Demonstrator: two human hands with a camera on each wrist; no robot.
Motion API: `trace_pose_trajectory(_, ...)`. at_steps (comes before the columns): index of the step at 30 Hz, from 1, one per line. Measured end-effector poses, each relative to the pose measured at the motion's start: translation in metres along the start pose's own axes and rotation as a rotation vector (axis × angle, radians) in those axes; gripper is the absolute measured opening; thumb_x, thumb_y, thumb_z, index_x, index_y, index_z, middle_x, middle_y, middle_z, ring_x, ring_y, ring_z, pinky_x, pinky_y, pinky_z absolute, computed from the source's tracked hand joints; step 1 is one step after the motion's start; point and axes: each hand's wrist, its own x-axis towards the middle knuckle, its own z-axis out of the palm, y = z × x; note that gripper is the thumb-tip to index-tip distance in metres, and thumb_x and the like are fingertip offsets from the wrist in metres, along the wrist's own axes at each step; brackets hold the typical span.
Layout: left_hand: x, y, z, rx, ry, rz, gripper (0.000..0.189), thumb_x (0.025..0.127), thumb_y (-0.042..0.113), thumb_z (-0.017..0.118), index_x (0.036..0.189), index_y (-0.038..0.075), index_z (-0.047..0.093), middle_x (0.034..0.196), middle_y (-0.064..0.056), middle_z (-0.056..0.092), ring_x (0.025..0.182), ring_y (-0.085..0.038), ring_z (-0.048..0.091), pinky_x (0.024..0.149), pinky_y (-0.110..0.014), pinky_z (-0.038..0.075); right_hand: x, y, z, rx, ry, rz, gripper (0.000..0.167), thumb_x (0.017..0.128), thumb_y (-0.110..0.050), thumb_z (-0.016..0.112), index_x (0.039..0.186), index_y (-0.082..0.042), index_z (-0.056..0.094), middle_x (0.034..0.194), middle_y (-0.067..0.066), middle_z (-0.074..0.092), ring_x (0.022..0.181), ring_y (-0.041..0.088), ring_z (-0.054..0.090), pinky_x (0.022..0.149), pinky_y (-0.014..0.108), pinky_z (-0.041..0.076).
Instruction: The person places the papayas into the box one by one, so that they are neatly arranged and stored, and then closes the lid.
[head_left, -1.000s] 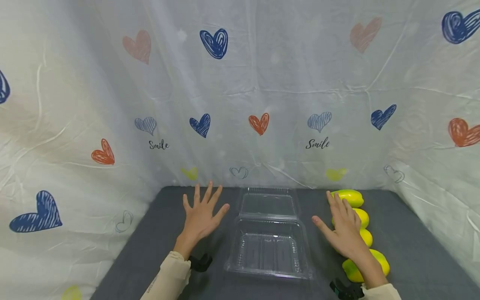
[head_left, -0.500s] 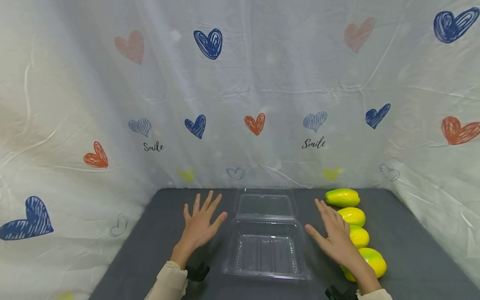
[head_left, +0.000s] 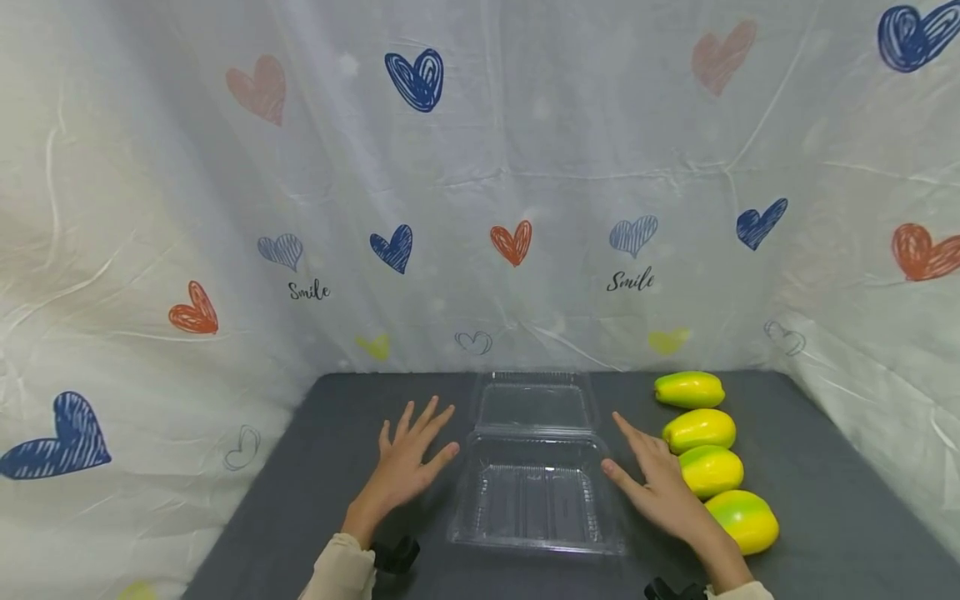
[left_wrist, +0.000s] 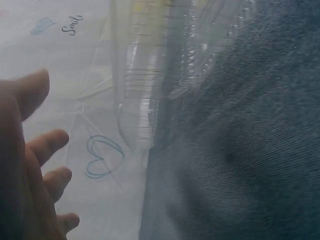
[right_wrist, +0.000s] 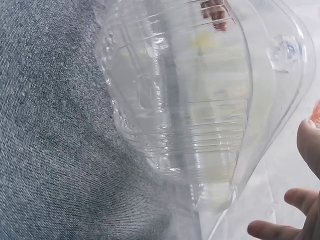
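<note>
A clear plastic clamshell container (head_left: 536, 546) lies on the dark grey cloth in the head view, its hinged lid (head_left: 536, 406) laid back toward the curtain. My left hand (head_left: 397, 475) hovers to the left of the container with fingers spread, holding nothing. On the other side, my right hand (head_left: 660, 492) hangs over the cloth, its thumb tip overlapping the container's right edge in this view. Several yellow-green fruits (head_left: 742, 522), papaya-like or mango-like, form a row just right of that hand, which partly covers the nearer ones. Both wrist views show the container's ribbed wall (right_wrist: 220, 125) beside the fingers.
A white curtain (head_left: 562, 125) printed with hearts and "Smile" encloses the back and both sides. The grey cloth (head_left: 277, 508) spreads left and right of the container. Dark wrist-worn devices (head_left: 397, 554) sit below both hands.
Both hands have drawn lower toward the near side. The right hand has shifted left from the fruits toward the container, uncovering more of the row; the left hand has edged slightly right.
</note>
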Motion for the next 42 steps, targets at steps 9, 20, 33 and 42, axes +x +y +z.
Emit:
trace_pose_trajectory(9,-0.003,-0.005,0.010,-0.112,-0.078,-0.001,0.064,0.100,0.044,0.061,0.158,0.030,0.037,0.170,-0.003,0.021,0.158,-0.043,0.010,0.114,-0.080,0.000,0.001,0.001,0.003,-0.011,-0.089,0.059,0.068,0.102,-0.044,0.058,0.160,-0.019,0.034,0.150,0.020,0.052,0.133,0.043,0.048,0.098,0.072,0.042)
trace_pose_trajectory(20,-0.008,-0.011,0.018,-0.218,-0.169,0.031,0.064,0.102,0.037,0.060,0.159,0.020,0.037,0.169,-0.013,0.023,0.157,-0.049,0.007,0.113,-0.080,-0.006,0.001,0.001,0.009,-0.012,-0.097,0.083,0.063,0.102,-0.043,0.059,0.156,-0.016,0.041,0.143,0.017,0.059,0.129,0.040,0.053,0.099,0.066,0.046)
trace_pose_trajectory(33,-0.014,-0.019,0.020,-0.259,-0.201,0.169,0.074,0.095,0.039,0.069,0.158,0.017,0.038,0.170,-0.010,0.022,0.155,-0.053,0.006,0.108,-0.085,0.002,-0.003,0.002,0.017,0.000,-0.070,0.089,0.067,0.099,-0.042,0.064,0.156,-0.015,0.042,0.141,0.018,0.061,0.128,0.040,0.055,0.100,0.066,0.047)
trace_pose_trajectory(42,-0.012,-0.015,0.019,-0.247,-0.117,0.263,0.066,0.090,0.037,0.074,0.149,0.015,0.053,0.163,-0.009,0.039,0.152,-0.054,0.017,0.106,-0.085,0.010,-0.002,0.001,0.018,-0.002,-0.047,0.076,0.065,0.099,-0.039,0.065,0.153,-0.009,0.045,0.137,0.014,0.064,0.120,0.035,0.059,0.095,0.057,0.052)
